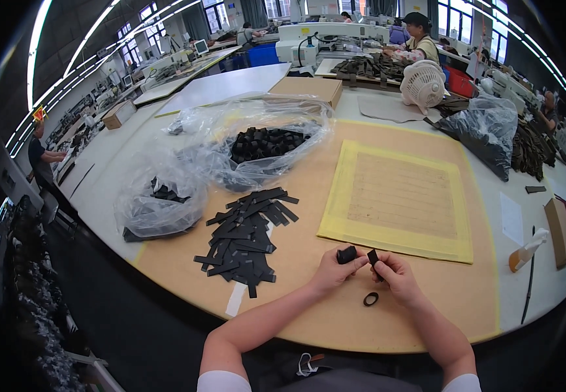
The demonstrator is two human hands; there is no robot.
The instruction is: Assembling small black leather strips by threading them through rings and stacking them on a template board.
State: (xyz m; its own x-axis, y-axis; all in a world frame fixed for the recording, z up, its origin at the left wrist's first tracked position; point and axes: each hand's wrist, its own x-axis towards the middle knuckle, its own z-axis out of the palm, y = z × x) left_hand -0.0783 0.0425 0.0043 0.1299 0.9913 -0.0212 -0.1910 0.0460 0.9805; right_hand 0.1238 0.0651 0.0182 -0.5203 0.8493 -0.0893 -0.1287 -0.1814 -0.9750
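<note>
My left hand is closed on a small bundle of black strips near the front of the table. Close beside it, my right hand pinches a single short black strip between thumb and fingers. The fingertips of both hands nearly meet at this strip. A black ring-shaped loop lies on the tan board just below my hands. To the left spreads a loose pile of flat black strips, several lying across one another.
Behind the pile are clear plastic bags with black pieces inside. A yellow-edged frame lies beyond my hands. At right stand a spray bottle and a cardboard box. A white fan is farther back, with a person behind it.
</note>
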